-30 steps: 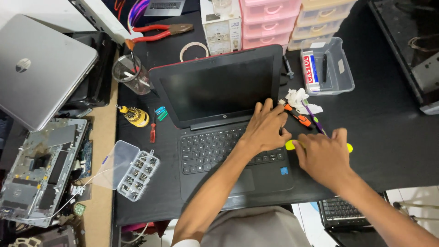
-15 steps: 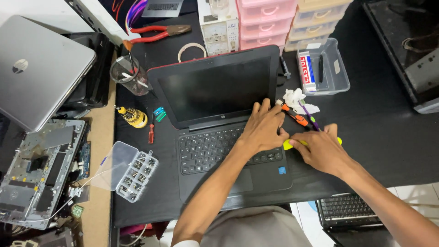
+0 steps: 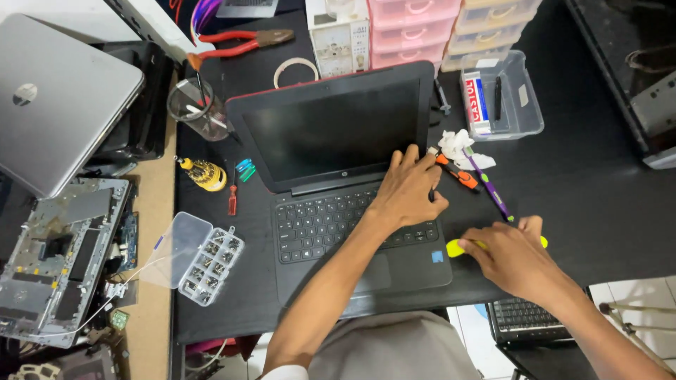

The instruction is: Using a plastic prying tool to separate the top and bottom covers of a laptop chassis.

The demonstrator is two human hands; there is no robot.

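Resting flat on black laptop (image 3: 331,141) left hand (image 3: 408,190), right hand (image 3: 514,257) gripping yellow tool (image 3: 456,248), clear labelled box (image 3: 524,105) behind.

The open laptop (image 3: 338,176) at frame centre is matt black plastic with a glossy dark screen. The closed laptop (image 3: 60,98), upper left, looks brushed silver metal. The screw box (image 3: 201,257), lower left, is clear smooth plastic.

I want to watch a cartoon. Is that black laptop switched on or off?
Looks off, or at least dark: the open black laptop has a plain black screen with no picture. The left hand rests on its keyboard.
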